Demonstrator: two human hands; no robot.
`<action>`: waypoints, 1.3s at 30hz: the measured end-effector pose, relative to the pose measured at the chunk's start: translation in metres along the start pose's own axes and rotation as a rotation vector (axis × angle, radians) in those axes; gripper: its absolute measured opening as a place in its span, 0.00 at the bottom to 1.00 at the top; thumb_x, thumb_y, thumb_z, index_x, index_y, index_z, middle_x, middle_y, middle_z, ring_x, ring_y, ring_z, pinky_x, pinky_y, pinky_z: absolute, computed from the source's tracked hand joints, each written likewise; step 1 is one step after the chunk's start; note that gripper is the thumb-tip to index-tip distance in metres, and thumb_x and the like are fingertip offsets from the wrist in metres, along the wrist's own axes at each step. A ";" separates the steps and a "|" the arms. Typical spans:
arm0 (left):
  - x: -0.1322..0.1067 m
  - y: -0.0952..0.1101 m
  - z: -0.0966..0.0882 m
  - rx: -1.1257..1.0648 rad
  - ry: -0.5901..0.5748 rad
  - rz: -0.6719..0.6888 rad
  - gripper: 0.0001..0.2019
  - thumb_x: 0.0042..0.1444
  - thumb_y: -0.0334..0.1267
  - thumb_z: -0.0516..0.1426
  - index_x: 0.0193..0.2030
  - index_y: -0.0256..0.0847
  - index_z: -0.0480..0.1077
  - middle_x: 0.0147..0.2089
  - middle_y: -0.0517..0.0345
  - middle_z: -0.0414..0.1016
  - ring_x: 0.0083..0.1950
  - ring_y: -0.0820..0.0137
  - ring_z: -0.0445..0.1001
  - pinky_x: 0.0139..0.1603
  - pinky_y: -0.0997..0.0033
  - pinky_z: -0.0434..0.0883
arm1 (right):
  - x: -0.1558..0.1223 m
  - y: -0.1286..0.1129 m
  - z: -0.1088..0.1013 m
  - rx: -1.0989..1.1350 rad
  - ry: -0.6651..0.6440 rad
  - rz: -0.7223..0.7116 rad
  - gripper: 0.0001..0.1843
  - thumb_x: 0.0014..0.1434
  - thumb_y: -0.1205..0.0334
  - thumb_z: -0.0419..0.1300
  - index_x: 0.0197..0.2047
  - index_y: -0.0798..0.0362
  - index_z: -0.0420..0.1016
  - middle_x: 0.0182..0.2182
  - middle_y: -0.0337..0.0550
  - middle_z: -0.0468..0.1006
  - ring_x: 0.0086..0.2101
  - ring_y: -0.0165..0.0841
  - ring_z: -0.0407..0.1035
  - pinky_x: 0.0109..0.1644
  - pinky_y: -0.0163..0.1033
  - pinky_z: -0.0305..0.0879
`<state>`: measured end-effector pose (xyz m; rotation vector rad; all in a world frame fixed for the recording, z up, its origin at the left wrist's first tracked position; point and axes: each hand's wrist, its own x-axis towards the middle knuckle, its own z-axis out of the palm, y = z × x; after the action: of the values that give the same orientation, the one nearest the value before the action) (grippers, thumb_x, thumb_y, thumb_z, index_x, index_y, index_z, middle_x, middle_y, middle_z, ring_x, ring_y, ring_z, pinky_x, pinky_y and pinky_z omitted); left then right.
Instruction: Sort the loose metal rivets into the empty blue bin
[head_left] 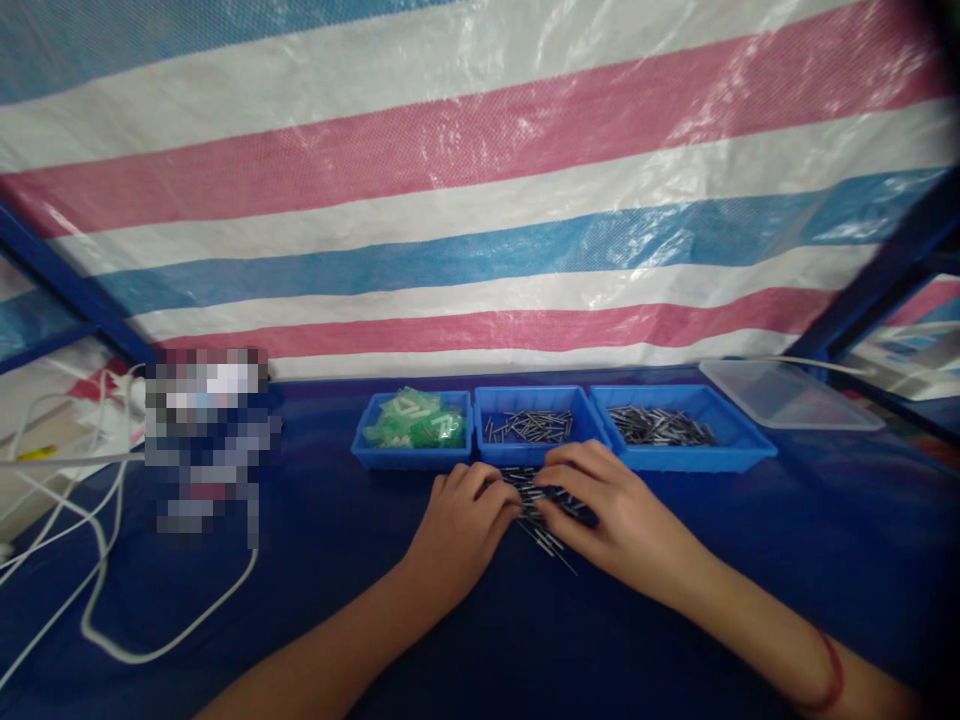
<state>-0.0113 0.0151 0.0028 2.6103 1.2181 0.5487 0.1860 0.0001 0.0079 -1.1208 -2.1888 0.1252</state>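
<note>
A loose pile of thin dark metal pins (551, 545) lies on the blue table between my hands, in front of the middle tray. My left hand (469, 515) is at the pile's left side, fingers curled and thumb close to the index finger; whatever is between them is hidden. Over the right part of the pile arches my right hand (611, 505), its thumb and fingers apart, touching the pins. Behind them, the middle blue tray (495, 455) has scattered metal pins (536, 427) in it. The right blue tray (739, 450) holds a denser heap of similar pins (660, 427).
A left blue tray (405, 458) contains green and clear plastic bags (416, 420). A translucent lid (791, 395) lies at the back right. White cables (97, 610) loop across the left side, near a blurred-out area. Striped sheeting (480, 230) hangs behind the table.
</note>
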 end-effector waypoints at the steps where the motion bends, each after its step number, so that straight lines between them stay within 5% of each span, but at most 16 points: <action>1: 0.000 0.000 0.000 -0.039 0.025 0.005 0.05 0.63 0.35 0.52 0.40 0.42 0.70 0.45 0.57 0.72 0.45 0.65 0.68 0.45 0.63 0.61 | -0.001 -0.003 0.004 0.060 -0.040 -0.004 0.05 0.59 0.65 0.57 0.40 0.51 0.72 0.39 0.45 0.74 0.40 0.38 0.67 0.45 0.45 0.65; 11: 0.001 -0.003 -0.001 -0.327 0.179 -0.010 0.03 0.60 0.34 0.56 0.40 0.42 0.70 0.39 0.60 0.75 0.43 0.68 0.72 0.47 0.68 0.63 | -0.002 -0.008 0.014 0.449 0.034 0.254 0.05 0.61 0.61 0.56 0.36 0.51 0.72 0.31 0.41 0.73 0.32 0.31 0.68 0.35 0.37 0.64; 19: 0.001 -0.008 0.003 -0.580 0.158 -0.050 0.09 0.58 0.35 0.58 0.46 0.41 0.69 0.40 0.60 0.76 0.40 0.71 0.74 0.43 0.75 0.68 | -0.002 -0.011 0.011 0.547 0.005 0.245 0.08 0.62 0.58 0.55 0.36 0.50 0.73 0.34 0.43 0.74 0.36 0.34 0.68 0.40 0.39 0.64; 26: 0.002 -0.007 -0.001 -0.386 0.142 0.120 0.07 0.61 0.35 0.56 0.44 0.40 0.71 0.43 0.56 0.77 0.46 0.67 0.73 0.50 0.67 0.64 | -0.002 -0.007 0.008 0.496 0.130 0.280 0.07 0.62 0.60 0.55 0.36 0.50 0.73 0.33 0.42 0.73 0.35 0.33 0.68 0.40 0.39 0.63; 39: 0.003 0.001 -0.002 -0.394 0.115 0.025 0.05 0.61 0.36 0.55 0.39 0.41 0.72 0.39 0.56 0.77 0.41 0.67 0.73 0.43 0.68 0.66 | -0.002 -0.013 0.010 0.572 0.168 0.327 0.08 0.59 0.57 0.59 0.33 0.51 0.74 0.29 0.42 0.74 0.30 0.33 0.68 0.32 0.38 0.66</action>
<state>-0.0098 0.0166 0.0059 2.2895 0.9889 0.8577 0.1722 -0.0071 0.0043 -1.0894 -1.6487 0.7228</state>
